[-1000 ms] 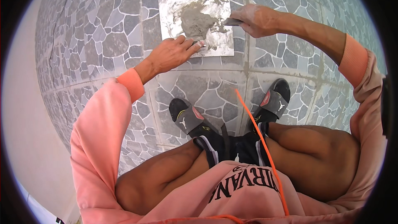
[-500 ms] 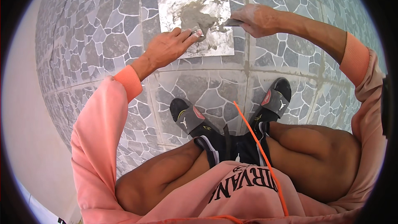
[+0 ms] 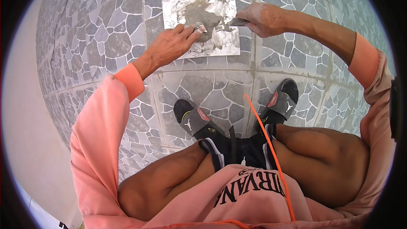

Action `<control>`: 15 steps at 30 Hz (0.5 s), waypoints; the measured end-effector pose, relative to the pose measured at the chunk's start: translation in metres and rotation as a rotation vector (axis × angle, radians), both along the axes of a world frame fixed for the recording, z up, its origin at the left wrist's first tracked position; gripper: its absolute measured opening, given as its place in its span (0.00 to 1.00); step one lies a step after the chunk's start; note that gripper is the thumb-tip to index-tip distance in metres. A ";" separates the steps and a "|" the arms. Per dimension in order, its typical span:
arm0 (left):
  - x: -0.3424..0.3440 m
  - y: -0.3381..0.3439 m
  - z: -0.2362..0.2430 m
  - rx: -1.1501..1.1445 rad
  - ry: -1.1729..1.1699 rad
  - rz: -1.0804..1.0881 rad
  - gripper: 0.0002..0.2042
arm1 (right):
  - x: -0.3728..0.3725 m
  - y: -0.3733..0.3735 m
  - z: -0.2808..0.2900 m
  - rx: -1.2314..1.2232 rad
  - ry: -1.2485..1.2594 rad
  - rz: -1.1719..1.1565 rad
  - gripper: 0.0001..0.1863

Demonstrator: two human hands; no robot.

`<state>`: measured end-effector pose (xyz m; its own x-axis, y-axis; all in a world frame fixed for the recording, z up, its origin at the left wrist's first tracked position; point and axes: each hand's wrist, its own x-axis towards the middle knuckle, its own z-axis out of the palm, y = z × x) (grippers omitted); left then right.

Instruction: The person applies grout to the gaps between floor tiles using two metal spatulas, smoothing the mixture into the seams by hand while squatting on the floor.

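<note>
A thin white sheet (image 3: pixel 229 48), smeared with grey, lies on the tiled floor ahead of my feet. Wet grey cement paste (image 3: pixel 203 17) is heaped and spread over its middle. Over the left part of the sheet, my left hand (image 3: pixel 171 43) has its fingertips pinched together at the paste; a small dark edge shows at them, too little to name. My right hand (image 3: pixel 266 20), dusty with grey, is closed around a flat grey scraper (image 3: pixel 240 22). The scraper's blade points left, at the sheet's right edge. Its handle is hidden in my fist.
The floor (image 3: pixel 116 44) has a grey crazy-stone pattern with straight joints. My feet in black slides (image 3: pixel 195 118) stand just behind the sheet. A pale wall (image 3: pixel 25 114) runs along the left. An orange drawstring (image 3: pixel 269 146) hangs before my knees.
My left hand has drawn slightly left, and the paste by its fingertips looks lower and flatter. The right hand with the scraper has hardly moved.
</note>
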<state>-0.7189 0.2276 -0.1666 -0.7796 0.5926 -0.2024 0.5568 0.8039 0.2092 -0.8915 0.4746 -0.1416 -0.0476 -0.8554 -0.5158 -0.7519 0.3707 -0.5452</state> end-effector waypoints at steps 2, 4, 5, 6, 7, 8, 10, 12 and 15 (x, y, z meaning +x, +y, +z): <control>0.008 0.003 -0.005 0.024 -0.027 -0.073 0.29 | 0.004 -0.001 0.002 0.018 -0.009 0.000 0.12; 0.018 0.009 -0.010 0.031 -0.134 -0.213 0.30 | 0.002 -0.005 0.005 0.034 -0.012 0.001 0.13; 0.015 0.010 -0.007 0.036 -0.136 -0.215 0.30 | 0.003 -0.004 0.004 0.031 -0.011 -0.005 0.13; 0.010 0.009 -0.004 0.025 -0.116 -0.134 0.30 | 0.004 -0.002 0.004 0.028 -0.010 -0.012 0.13; 0.004 0.008 -0.001 0.013 -0.097 -0.054 0.29 | 0.005 0.001 0.003 0.033 -0.013 -0.014 0.13; -0.001 0.003 0.000 0.062 0.079 -0.006 0.23 | 0.004 0.001 0.002 -0.036 -0.002 -0.019 0.12; 0.003 0.004 -0.002 0.080 0.056 -0.060 0.23 | 0.004 0.004 0.001 -0.103 0.011 -0.026 0.11; 0.013 0.007 -0.003 0.070 -0.004 -0.221 0.24 | 0.005 0.001 0.002 -0.058 -0.008 -0.011 0.11; 0.007 0.003 -0.003 -0.005 -0.113 -0.052 0.30 | 0.005 -0.003 0.006 0.036 0.008 -0.001 0.12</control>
<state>-0.7119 0.2306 -0.1692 -0.7202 0.6301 -0.2904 0.5705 0.7760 0.2689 -0.8870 0.4713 -0.1357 -0.0526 -0.8362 -0.5459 -0.7557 0.3907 -0.5257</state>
